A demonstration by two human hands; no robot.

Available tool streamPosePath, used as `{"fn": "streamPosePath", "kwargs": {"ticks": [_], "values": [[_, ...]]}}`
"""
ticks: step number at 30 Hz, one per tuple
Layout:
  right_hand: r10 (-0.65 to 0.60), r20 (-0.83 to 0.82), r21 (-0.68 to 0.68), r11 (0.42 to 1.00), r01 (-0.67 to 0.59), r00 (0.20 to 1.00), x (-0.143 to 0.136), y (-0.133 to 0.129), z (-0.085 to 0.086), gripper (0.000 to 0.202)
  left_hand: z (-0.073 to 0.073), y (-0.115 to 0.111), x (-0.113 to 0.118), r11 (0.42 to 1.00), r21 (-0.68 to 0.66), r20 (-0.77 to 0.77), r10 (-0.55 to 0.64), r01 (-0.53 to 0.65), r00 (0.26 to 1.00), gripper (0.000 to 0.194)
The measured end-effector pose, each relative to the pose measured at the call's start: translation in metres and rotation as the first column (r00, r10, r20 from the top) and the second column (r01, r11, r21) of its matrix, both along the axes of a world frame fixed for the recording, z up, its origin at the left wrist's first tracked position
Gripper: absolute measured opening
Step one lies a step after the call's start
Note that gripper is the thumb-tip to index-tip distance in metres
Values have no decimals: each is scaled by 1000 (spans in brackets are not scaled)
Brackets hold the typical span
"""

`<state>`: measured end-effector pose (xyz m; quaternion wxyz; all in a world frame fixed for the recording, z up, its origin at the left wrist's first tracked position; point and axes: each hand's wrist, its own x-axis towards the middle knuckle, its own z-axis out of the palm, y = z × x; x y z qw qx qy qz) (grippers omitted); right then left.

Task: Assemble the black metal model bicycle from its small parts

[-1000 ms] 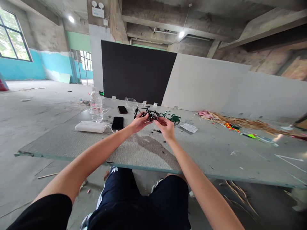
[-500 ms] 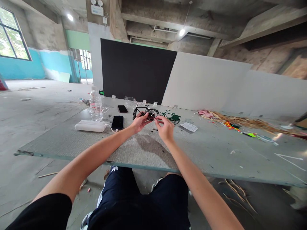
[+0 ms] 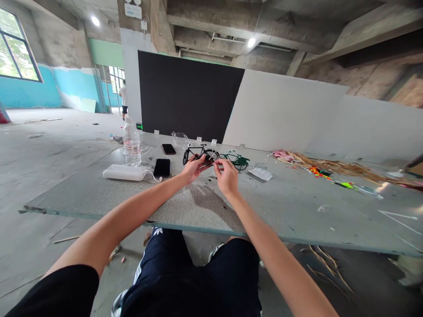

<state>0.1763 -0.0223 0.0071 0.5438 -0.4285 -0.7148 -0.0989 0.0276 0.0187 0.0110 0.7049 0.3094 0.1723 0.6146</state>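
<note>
A small black model bicycle (image 3: 198, 151) is held above the table by my left hand (image 3: 193, 169), its thumb and fingers closed on the lower frame near the rear wheel. My right hand (image 3: 226, 176) is pinched close to the bottom of that rear wheel; whatever lies between its fingertips is too small to make out. Just behind my right hand, a green model bicycle (image 3: 240, 162) stands on the grey table (image 3: 205, 207). Small dark bits (image 3: 212, 177) lie on the tabletop below my hands.
Left of my hands are a white power bank (image 3: 124, 172) cabled to a phone (image 3: 162, 168), a second phone (image 3: 168, 149) and a water bottle (image 3: 131, 145). A paper slip (image 3: 261, 174) and a heap of straw-like strips (image 3: 340, 169) lie right. Far left, a person (image 3: 124, 99) stands.
A person has come into view by the far doorway. My right hand has shifted very slightly; both hands stay at the black model bicycle.
</note>
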Motion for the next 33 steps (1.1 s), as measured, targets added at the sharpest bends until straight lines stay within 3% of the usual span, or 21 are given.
{"fn": "streamPosePath", "kwargs": {"ticks": [5,13,19,24,29,33], "values": [[31,-11,1,1000,-31,999,1,0,0,22,0,0,0,1000,-16,-4,-8,8,1000,26],[-25,-5,40,999,25,1000,-1,-2,1,16,2,-5,1,1000,2,31,-12,12,999,27],[149,-124,-5,989,-150,981,-2,-1,2,17,0,-5,1,1000,6,38,-21,21,999,26],[167,-195,-22,984,-175,966,-3,2,1,19,-2,-3,3,1000,18,51,-25,24,998,26],[151,-403,-87,976,-202,903,-2,8,-3,42,-3,3,1,999,7,38,-36,36,999,22],[153,-443,-142,961,-238,883,2,14,-6,50,-4,6,-2,998,41,-45,-54,56,998,21]]}}
